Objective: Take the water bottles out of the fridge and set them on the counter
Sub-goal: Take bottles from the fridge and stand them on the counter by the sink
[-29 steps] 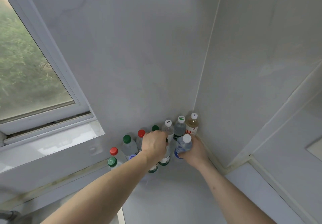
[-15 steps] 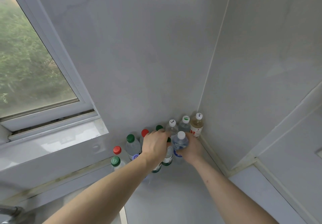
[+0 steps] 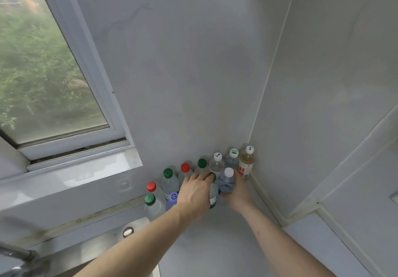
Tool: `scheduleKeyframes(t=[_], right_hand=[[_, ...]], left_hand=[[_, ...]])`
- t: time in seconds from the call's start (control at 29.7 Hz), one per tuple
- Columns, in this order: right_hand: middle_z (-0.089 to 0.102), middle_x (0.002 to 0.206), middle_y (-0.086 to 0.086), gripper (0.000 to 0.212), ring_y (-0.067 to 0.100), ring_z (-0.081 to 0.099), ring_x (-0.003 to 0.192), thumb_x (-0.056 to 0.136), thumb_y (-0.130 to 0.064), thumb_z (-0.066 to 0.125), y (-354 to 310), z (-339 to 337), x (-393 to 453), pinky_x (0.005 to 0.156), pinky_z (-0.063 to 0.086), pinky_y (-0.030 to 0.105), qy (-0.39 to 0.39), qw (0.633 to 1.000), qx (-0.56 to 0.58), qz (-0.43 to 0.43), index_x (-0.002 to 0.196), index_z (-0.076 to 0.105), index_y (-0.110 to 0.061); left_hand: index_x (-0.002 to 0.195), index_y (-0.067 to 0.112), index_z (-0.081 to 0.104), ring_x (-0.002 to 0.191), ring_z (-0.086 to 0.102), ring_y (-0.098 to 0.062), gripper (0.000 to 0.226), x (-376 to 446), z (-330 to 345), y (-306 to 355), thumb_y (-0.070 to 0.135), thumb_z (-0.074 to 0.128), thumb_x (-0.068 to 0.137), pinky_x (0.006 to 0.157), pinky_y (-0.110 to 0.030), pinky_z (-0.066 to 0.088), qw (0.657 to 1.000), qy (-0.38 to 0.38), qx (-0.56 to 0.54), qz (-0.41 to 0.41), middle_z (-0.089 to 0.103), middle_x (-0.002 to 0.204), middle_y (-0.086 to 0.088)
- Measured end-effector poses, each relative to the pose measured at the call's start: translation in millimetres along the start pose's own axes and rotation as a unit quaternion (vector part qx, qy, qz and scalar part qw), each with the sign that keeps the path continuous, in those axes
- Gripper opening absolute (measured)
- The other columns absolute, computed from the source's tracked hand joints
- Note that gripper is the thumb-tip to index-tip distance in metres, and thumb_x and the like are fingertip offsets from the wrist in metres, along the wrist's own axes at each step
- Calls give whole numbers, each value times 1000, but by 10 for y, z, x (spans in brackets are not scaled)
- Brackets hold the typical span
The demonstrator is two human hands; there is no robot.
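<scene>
Both hands are at the bottle cluster in the counter corner. Right hand grips the white-capped bottle just left of the tea bottle; left hand holds a green-labelled bottle beside it. Best to seat both flat before releasing.

Bottles are clear plastic w/ glossy plastic caps, paper-ish labels. Counter looks smooth, slightly glossy. Walls smooth matt panels. Sink and tap are brushed metal. Window frame smooth white plastic, prob.
</scene>
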State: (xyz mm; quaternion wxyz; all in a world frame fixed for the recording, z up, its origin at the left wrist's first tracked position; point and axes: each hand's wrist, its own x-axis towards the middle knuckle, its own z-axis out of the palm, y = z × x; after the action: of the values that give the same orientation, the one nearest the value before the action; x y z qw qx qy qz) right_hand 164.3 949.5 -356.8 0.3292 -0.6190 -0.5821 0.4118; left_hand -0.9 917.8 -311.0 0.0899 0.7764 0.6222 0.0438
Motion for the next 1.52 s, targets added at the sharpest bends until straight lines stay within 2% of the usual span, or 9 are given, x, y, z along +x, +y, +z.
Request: scheduleKeyframes(t=[0.03,0.1,0.2,0.34,0.57,0.84,1.08,1.32,1.52], right_hand=[[65,113,-17,67,1,63,106,62,-56,87,31,9,-38,88,51,21,15,1000,22,-12,117,55,-36],[68,121,-15,62,3,65,112,71,-34,86,37,-6,-151,95,55,31,38,998,37,-38,126,57,-38],[64,131,-18,60,5,62,119,84,-13,79,-107,-16,-487,94,51,26,77,995,39,-49,131,54,-41],[50,150,-9,85,13,49,136,83,-2,81,-138,33,-981,106,51,38,60,995,81,-7,151,41,-33],[48,147,-18,72,5,48,136,90,-9,76,-402,-66,-1837,112,44,30,-35,998,38,-18,141,45,-49],[44,148,-27,61,-6,43,136,92,-25,74,-454,-162,-2525,118,41,34,-30,997,-56,-44,142,49,-49],[34,154,-34,60,-10,36,141,95,-29,70,-431,-145,-3330,121,35,32,7,995,-96,21,147,46,-45],[32,157,-32,60,-10,34,143,95,-29,69,-421,-149,-4567,123,34,33,129,979,-114,111,147,46,-47],[34,155,-32,59,-10,36,141,95,-31,71,-448,-192,-5502,122,35,32,241,951,-102,165,145,46,-48]], left_hand=[[155,27,36,137,43,-25,72,-95,-41,-21,12,61,89,112,-36,35,1000,3,-12,-6,39,159,7],[157,29,34,141,39,-23,71,-291,-99,-61,15,57,92,114,-35,33,999,13,-43,-14,35,162,9],[156,34,37,145,35,-17,63,-730,-184,-173,22,53,96,117,-33,31,996,36,-82,-27,33,162,16],[152,38,43,145,35,-12,57,-1271,-272,-353,27,54,97,117,-30,31,991,46,-114,-57,33,162,20],[145,43,49,141,38,-8,50,-2029,-478,-341,29,61,99,117,-32,35,985,50,-153,-63,34,158,26],[144,45,48,130,47,-8,47,-2432,-497,-260,34,61,100,113,-28,37,981,28,-186,-42,33,156,29],[145,47,47,142,36,-4,49,-2745,-452,-204,38,62,100,119,-31,33,979,8,-198,50,35,156,28],[144,44,49,142,34,-4,49,-3041,-279,86,33,63,99,113,-19,26,954,-56,-221,195,35,155,29],[140,45,53,141,39,-7,48,-3261,-235,501,31,66,96,115,-24,33,919,-100,-227,307,38,154,29]])
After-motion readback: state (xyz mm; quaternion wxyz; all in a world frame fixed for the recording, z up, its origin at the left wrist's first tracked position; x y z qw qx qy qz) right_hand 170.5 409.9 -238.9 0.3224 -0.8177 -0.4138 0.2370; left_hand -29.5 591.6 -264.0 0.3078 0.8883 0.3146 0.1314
